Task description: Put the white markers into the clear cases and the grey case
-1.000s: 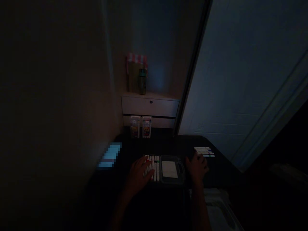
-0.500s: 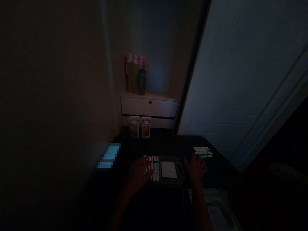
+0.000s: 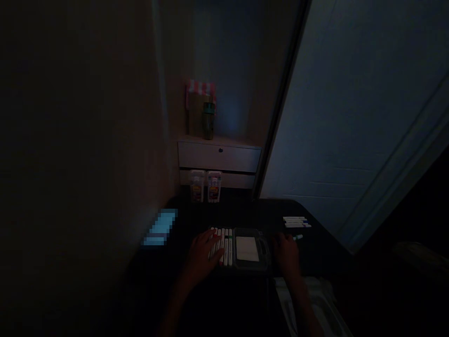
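The scene is very dark. My left hand (image 3: pixel 201 255) lies with its fingers stretched flat over a row of white markers (image 3: pixel 224 243) on a dark table (image 3: pixel 326 252). To the right of that row sits a dark case with a white label (image 3: pixel 247 248). My right hand (image 3: pixel 287 255) is just right of the case, closed on a white marker with a green end (image 3: pixel 297 238). A small pile of loose markers (image 3: pixel 296 221) lies a little beyond the right hand.
A glowing blue screen (image 3: pixel 159 228) lies at the table's left. Two marker packs (image 3: pixel 205 186) stand at the back under a white drawer unit (image 3: pixel 219 157), which carries a green bottle (image 3: pixel 208 120). A wall and door frame rise on the right.
My right hand has drawn back from the loose pile toward me, bringing the green-ended marker with it. The left hand has stayed on the row of markers.
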Available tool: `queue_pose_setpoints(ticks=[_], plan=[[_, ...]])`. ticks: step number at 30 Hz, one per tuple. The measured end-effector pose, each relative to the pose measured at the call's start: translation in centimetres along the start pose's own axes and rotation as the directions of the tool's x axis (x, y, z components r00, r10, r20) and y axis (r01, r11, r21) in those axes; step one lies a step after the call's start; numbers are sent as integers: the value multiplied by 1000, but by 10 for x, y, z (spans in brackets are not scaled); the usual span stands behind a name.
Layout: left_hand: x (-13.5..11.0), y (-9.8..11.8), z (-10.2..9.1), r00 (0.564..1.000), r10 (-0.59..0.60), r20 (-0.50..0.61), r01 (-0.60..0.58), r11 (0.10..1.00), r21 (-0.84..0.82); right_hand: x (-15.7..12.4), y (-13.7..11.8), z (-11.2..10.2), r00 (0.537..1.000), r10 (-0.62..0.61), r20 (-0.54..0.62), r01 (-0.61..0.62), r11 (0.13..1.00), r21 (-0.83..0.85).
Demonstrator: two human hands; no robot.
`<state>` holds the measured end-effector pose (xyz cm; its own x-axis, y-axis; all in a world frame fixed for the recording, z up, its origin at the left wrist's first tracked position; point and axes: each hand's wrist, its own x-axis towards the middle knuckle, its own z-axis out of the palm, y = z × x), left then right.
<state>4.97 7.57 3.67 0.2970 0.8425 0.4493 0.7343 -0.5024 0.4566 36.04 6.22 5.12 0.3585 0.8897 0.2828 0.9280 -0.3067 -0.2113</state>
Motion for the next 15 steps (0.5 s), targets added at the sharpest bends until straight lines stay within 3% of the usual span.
queue_pose_setpoints(ticks=[6,9,15], plan=[[0,-1,1,1000,9,-19,-10,1000,-23,0,9,-6,981,-175,80,173,984,31],[0,-1,2,999,5,-33,-6,1000,-26,-2,12,-9,973,-209,102,203,977,65],[0,-1,0,1000,4,-23,-5,999,-43,-18,28,-15,965,-257,50,245,955,168]])
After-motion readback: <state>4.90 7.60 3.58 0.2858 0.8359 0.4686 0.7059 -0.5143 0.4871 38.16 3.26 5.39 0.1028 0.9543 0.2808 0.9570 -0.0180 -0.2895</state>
